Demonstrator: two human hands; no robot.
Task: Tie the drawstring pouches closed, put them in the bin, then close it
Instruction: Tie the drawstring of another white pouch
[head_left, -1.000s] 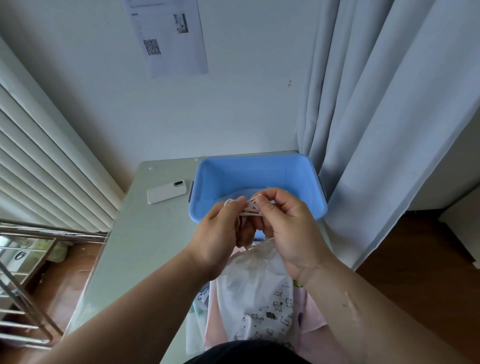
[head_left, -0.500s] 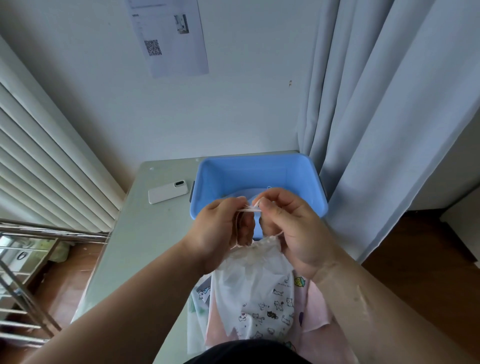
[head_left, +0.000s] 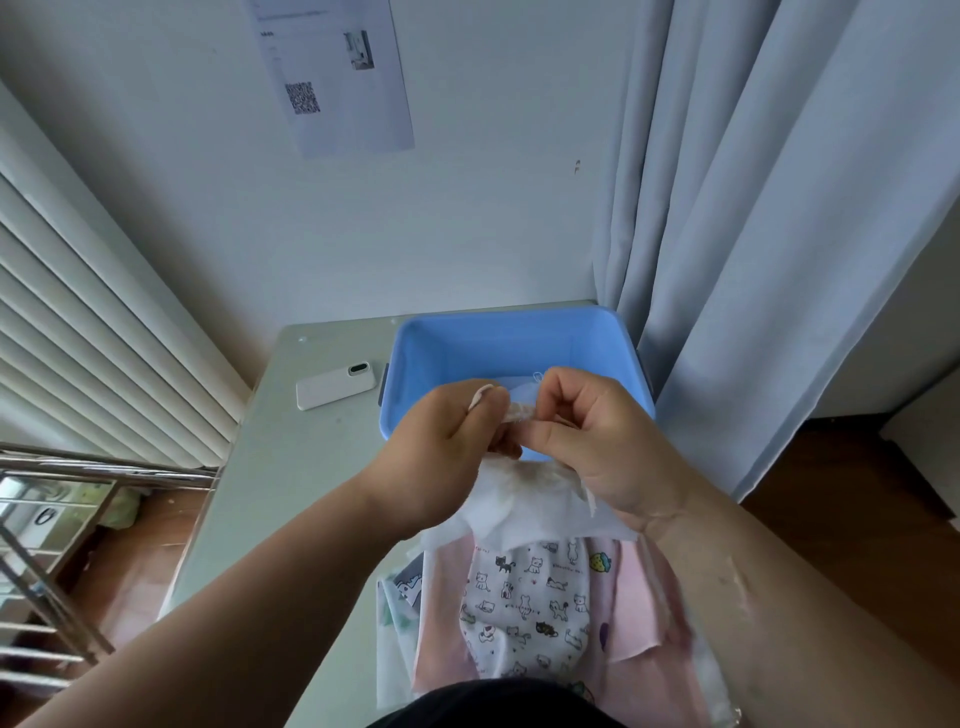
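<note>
A white drawstring pouch (head_left: 527, 597) printed with small cats hangs below my hands, its neck gathered tight. My left hand (head_left: 441, 447) and my right hand (head_left: 587, 431) are both pinched on its pale drawstring (head_left: 519, 410), held taut between them just above the near rim of the bin. The open blue plastic bin (head_left: 519, 348) stands on the table behind my hands. Under the pouch lie more pouches, a pink one (head_left: 631, 608) and a pale patterned one (head_left: 400, 597). No lid is in view.
A white phone (head_left: 335, 385) lies on the grey table (head_left: 291, 467) left of the bin. A grey curtain (head_left: 753, 234) hangs against the bin's right side. A white radiator (head_left: 93, 322) and a metal rack (head_left: 47, 545) stand to the left.
My hands have drawn slightly apart and lower, pulling the drawstring tight. The pouch's neck has bunched up closer under my fingers.
</note>
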